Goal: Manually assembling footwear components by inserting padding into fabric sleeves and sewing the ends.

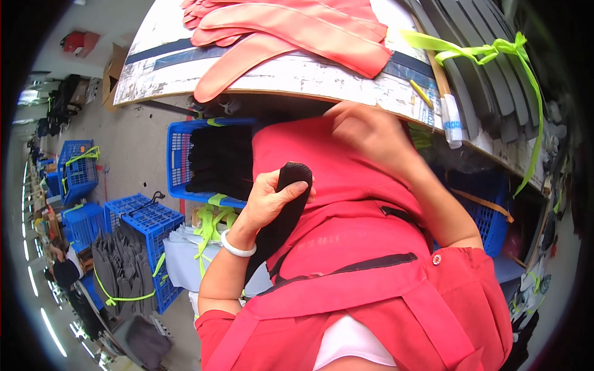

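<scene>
My left hand (266, 199) is closed round the upper part of a long black strip-shaped piece (276, 224) with a rounded end, its thumb pressed on the face. The lower part of this piece hangs along my forearm, in front of my red apron (346, 222). Over my lap, near the table's front edge, my right hand (368, 131) is smeared by motion; the fingers look bent, but I cannot tell whether they hold anything. Left of my lap stands a blue plastic crate (176, 162) with black pieces (216, 159) inside.
Coral-coloured strips (291, 31) lie piled on the worn white table (148, 83). To their right are grey strips (479, 74) tied with a yellow-green ribbon (495, 51), a yellow stick (421, 93) and a white-wrapped rod (452, 120). More blue crates (148, 222) and tied grey bundles (120, 272) stand at left.
</scene>
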A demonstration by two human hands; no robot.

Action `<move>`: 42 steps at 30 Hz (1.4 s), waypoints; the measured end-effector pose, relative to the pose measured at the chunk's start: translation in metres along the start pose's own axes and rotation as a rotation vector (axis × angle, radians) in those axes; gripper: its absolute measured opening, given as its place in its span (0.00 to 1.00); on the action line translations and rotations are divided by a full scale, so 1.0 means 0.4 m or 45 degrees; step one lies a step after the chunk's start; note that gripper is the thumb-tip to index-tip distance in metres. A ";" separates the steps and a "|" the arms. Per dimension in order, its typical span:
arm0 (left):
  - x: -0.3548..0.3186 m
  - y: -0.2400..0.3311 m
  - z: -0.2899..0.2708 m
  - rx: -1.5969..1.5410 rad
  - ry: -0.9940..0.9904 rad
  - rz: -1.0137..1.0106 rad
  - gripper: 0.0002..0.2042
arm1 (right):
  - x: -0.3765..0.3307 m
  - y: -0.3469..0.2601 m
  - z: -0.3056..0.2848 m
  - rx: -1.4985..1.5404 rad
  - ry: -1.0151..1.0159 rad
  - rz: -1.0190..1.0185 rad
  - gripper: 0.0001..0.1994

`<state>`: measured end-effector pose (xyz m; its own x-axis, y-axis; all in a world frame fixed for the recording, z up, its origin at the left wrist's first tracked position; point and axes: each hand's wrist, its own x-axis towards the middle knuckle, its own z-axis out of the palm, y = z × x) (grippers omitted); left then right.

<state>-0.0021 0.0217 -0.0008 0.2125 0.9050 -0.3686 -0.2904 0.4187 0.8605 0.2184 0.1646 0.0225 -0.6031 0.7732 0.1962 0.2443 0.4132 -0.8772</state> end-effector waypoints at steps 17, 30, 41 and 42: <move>-0.033 0.016 -0.069 0.176 0.016 -0.016 0.31 | 0.015 0.159 -0.033 -0.291 0.307 0.129 0.09; -0.093 0.162 -0.077 0.293 0.105 -0.157 0.15 | 0.009 0.378 -0.261 -1.257 0.630 0.090 0.07; -0.106 0.208 -0.038 0.294 0.098 0.077 0.12 | -0.052 -0.139 0.080 0.261 -0.328 0.035 0.08; -0.109 0.209 -0.040 0.304 0.099 0.076 0.12 | -0.061 -0.139 0.123 0.336 -0.290 -0.049 0.08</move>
<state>-0.0507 0.0185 0.0816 0.1262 0.9346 -0.3325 -0.0696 0.3427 0.9369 0.1822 0.0990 0.0451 -0.7691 0.6202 0.1545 0.0317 0.2784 -0.9599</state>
